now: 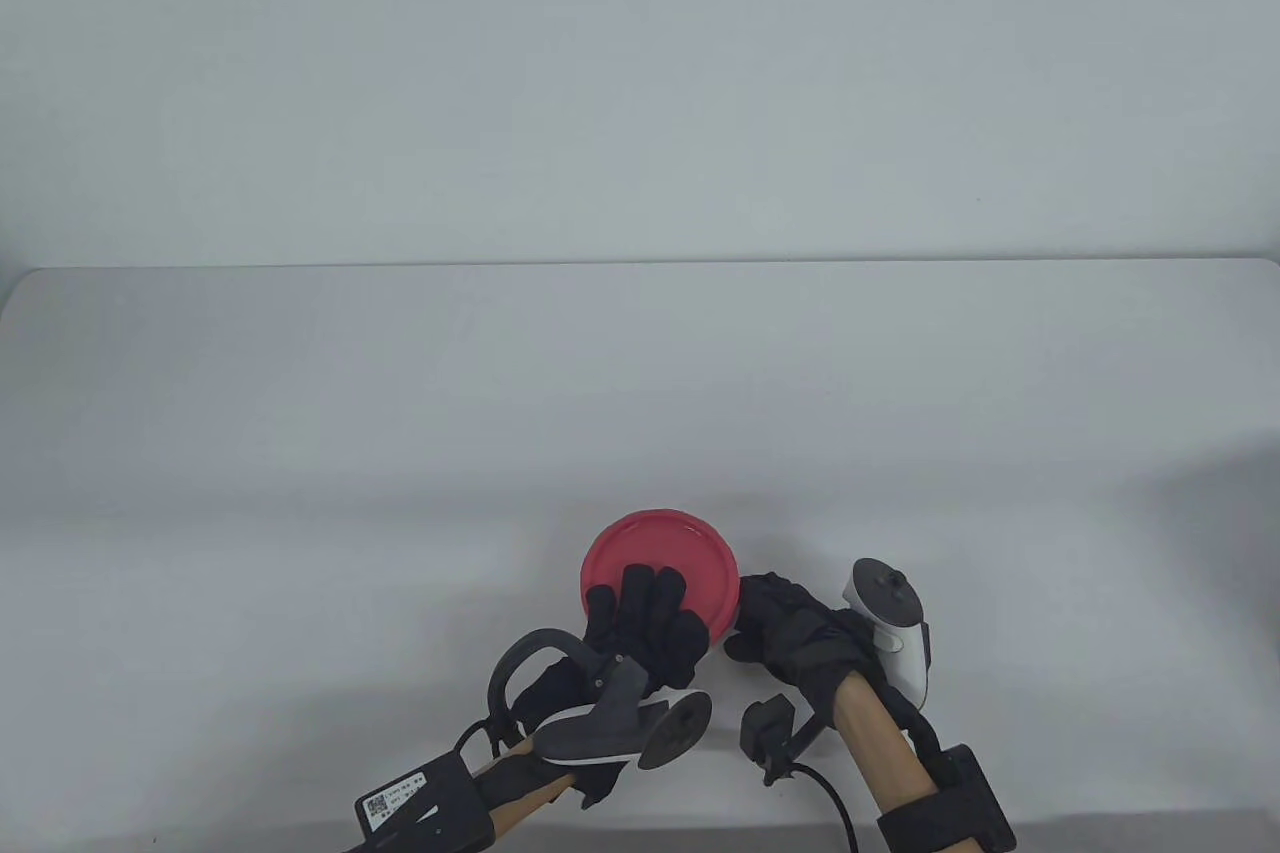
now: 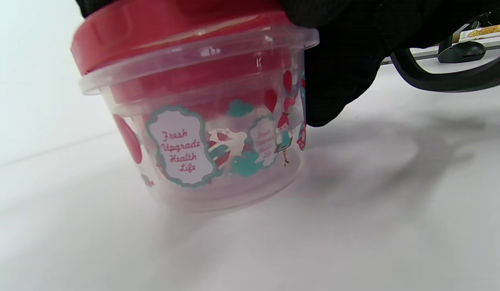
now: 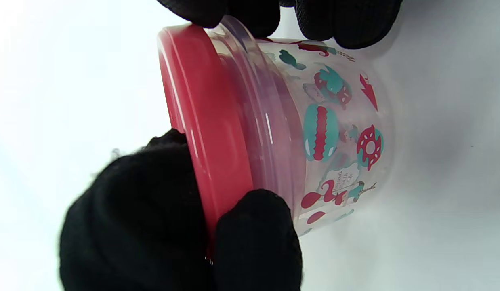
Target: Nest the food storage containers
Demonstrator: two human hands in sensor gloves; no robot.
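A clear printed container [image 2: 201, 137] with a red lid [image 1: 665, 558] stands near the table's front edge. A second red shape shows through its wall below the rim. My left hand [image 1: 650, 598] lies on top of the lid, fingers spread over its near half. In the right wrist view the left-hand fingers [image 3: 161, 210] cover the lid [image 3: 205, 121] and one wraps its edge. My right hand [image 1: 748, 618] holds the container's right side. Its fingertips [image 3: 347, 24] press on the wall and rim of the container [image 3: 339, 133].
The white table [image 1: 400, 453] stretches away behind the container to a pale back wall. The table's front edge lies close under my wrists. A dark object [image 2: 462, 51] sits far off in the left wrist view.
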